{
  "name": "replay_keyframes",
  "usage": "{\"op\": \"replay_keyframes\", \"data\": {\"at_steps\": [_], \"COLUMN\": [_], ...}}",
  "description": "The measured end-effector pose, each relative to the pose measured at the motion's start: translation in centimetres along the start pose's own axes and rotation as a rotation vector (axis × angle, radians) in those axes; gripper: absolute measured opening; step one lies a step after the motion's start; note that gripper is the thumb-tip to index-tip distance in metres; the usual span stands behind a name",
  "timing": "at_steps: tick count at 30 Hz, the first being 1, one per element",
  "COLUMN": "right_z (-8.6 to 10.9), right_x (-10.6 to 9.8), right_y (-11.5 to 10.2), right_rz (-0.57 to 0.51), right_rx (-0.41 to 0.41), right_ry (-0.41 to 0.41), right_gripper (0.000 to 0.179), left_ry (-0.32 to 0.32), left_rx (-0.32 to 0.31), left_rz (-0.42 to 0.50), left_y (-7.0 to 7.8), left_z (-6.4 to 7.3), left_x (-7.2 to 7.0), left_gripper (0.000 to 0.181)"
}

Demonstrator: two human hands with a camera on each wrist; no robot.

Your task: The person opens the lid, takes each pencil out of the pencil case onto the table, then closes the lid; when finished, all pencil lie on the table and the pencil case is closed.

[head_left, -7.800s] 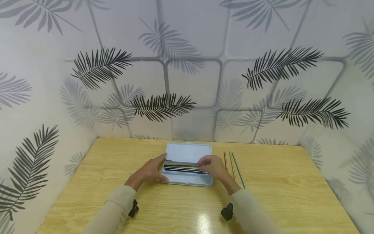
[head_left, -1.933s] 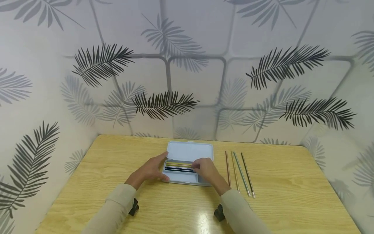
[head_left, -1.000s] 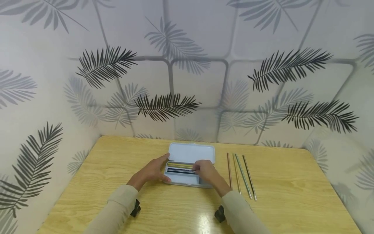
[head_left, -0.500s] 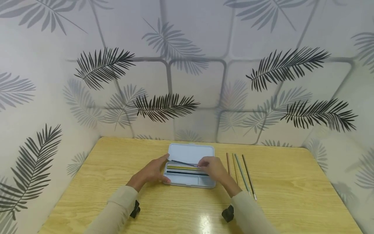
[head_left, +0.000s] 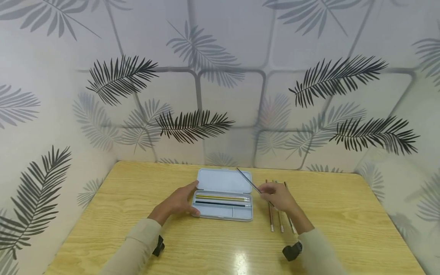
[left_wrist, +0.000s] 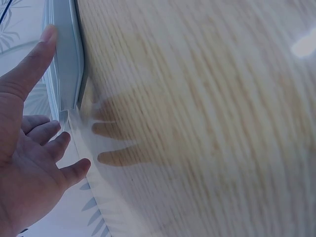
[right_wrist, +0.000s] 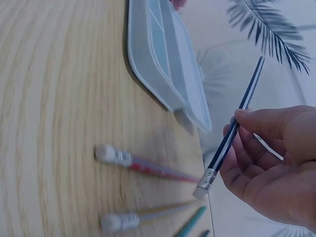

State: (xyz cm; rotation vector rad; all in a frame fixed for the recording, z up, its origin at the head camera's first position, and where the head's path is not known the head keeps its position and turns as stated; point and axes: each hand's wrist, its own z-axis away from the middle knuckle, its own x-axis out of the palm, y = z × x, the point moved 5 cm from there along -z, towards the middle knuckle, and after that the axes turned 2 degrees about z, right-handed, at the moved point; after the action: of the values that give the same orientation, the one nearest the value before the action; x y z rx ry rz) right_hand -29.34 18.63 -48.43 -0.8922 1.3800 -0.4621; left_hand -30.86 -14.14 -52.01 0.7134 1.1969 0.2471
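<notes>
My right hand (head_left: 280, 196) pinches a dark blue and white striped pencil (right_wrist: 242, 106) between thumb and fingers. Its white eraser end points down, and it is raised above the table between the case and a row of pencils. The pale blue pencil case (head_left: 213, 214) lies with its lid (head_left: 220, 179) folded back. Yellow pencils (head_left: 220, 198) and a dark pencil (head_left: 220, 203) lie in its long compartment. My left hand (head_left: 177, 199) rests at the case's left end, thumb against the front side and fingers spread toward the back corner.
Right of the case, a red pencil (head_left: 270, 219), a yellow pencil (head_left: 280, 221), a green one and a black pencil (head_left: 286, 185) lie side by side, partly behind my right hand. The wooden table (head_left: 192, 244) ends at a leaf-patterned curtain (head_left: 227, 95).
The black pencil has joined the row on the table. Since then my right hand has lifted the striped pencil out of the case and carried it right. My left hand has stayed put.
</notes>
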Motion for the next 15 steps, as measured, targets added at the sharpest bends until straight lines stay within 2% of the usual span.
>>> {"op": "replay_keyframes", "data": {"at_steps": [8,15], "right_z": [1.9,4.0], "right_x": [-3.0,-4.4], "right_y": [2.6,4.7], "right_rz": [-0.06,-0.068], "right_rx": [0.134,0.198], "right_ry": [0.075,0.106], "right_gripper": [0.027,0.036], "left_ry": [0.004,0.005], "left_rx": [-0.002,0.008], "left_rz": [0.006,0.016], "left_y": [0.0,0.1], "left_z": [-0.2,-0.1], "left_x": [0.1,0.1], "left_gripper": [0.116,0.116]}}
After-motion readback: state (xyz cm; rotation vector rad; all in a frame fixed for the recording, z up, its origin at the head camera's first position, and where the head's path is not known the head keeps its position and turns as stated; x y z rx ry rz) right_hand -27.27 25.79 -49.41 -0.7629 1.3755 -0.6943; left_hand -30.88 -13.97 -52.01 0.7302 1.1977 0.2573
